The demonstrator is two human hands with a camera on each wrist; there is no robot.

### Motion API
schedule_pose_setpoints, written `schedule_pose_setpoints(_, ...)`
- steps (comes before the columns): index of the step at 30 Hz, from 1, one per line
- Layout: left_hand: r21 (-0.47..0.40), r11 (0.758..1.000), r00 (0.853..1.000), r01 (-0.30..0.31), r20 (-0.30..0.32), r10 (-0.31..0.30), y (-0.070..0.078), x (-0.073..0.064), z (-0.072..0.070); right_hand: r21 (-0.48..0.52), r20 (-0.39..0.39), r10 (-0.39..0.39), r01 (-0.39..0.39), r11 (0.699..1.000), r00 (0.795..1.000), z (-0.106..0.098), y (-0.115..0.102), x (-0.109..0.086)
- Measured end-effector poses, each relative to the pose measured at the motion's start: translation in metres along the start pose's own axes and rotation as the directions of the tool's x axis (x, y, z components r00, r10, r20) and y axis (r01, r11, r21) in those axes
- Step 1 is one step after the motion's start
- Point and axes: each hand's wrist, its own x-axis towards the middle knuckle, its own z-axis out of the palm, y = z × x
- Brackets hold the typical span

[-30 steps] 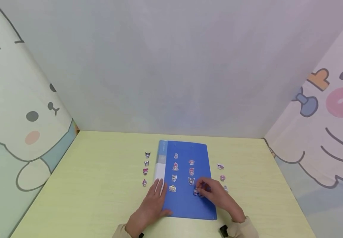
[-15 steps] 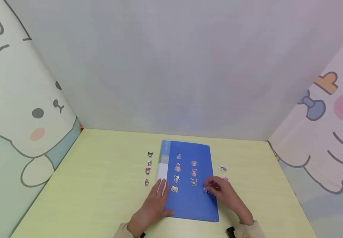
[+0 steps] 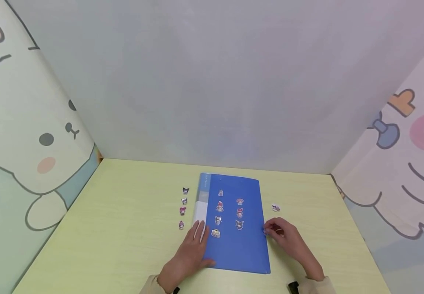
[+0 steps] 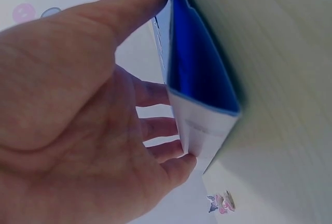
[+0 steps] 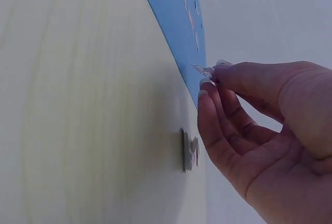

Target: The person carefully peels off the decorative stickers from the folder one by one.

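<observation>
A blue folder (image 3: 235, 253) with a white and grey spine lies flat on the table, several small cartoon stickers (image 3: 239, 225) in two columns on its cover. My left hand (image 3: 187, 253) rests along the lower spine, fingers extended and thumb on the bottom edge; the left wrist view shows the folder's bottom end gaping. Between thumb and fingertips, my right hand (image 3: 287, 239) pinches a small cartoon sticker (image 5: 204, 72) just at the folder's right edge. Its picture is mostly hidden by the fingers.
Left of the folder, several more stickers (image 3: 183, 211) form a column on the pale wooden table (image 3: 123, 228). One sticker (image 3: 276, 208) lies to the right, beyond my right hand. A plain backdrop (image 3: 212, 81) and cartoon-printed side sheets enclose the table.
My right hand has moved right, carrying the pinched sticker from above the cover to its right edge, and now covers stickers seen there before. The left hand stays put; the head view shifted slightly.
</observation>
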Motion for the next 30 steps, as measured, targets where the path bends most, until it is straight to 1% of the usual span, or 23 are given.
schedule_pose_setpoints(3,-0.013,1.000,1.000,-0.006,-0.018,0.006,0.000,-0.001,0.003,-0.019,-0.019,-0.002,0.002,1.000,1.000,-0.005,0.003,-0.004)
schedule_pose_setpoints(11,-0.050,0.999,0.999,-0.019,-0.043,0.017,-0.002,-0.001,0.008,-0.076,-0.090,-0.003,-0.004,0.997,0.996,-0.018,0.011,-0.014)
schedule_pose_setpoints(15,-0.040,0.999,0.999,-0.016,-0.030,0.015,-0.002,-0.001,0.006,-0.113,-0.117,-0.009,-0.005,0.994,0.993,-0.023,0.016,-0.018)
schedule_pose_setpoints(18,-0.045,0.999,1.000,-0.011,-0.006,0.011,-0.001,-0.001,0.003,-0.134,-0.134,-0.009,-0.009,0.991,0.991,-0.025,0.020,-0.021)
schedule_pose_setpoints(20,-0.048,0.999,1.000,-0.008,0.003,0.009,-0.001,-0.001,0.002,-0.138,-0.141,0.005,-0.025,0.990,0.990,-0.027,0.022,-0.022)
schedule_pose_setpoints(23,-0.062,0.998,1.000,-0.005,0.005,0.005,0.000,-0.001,0.001,-0.141,-0.148,0.052,-0.073,0.987,0.988,-0.030,0.023,-0.024)
schedule_pose_setpoints(27,-0.065,0.998,1.000,-0.007,-0.010,0.007,0.000,-0.001,0.003,-0.149,-0.139,0.108,-0.129,0.980,0.984,-0.033,0.025,-0.026)
schedule_pose_setpoints(30,-0.051,0.999,1.000,-0.013,-0.016,0.012,-0.001,-0.001,0.004,-0.152,-0.124,0.131,-0.149,0.977,0.984,-0.034,0.027,-0.026)
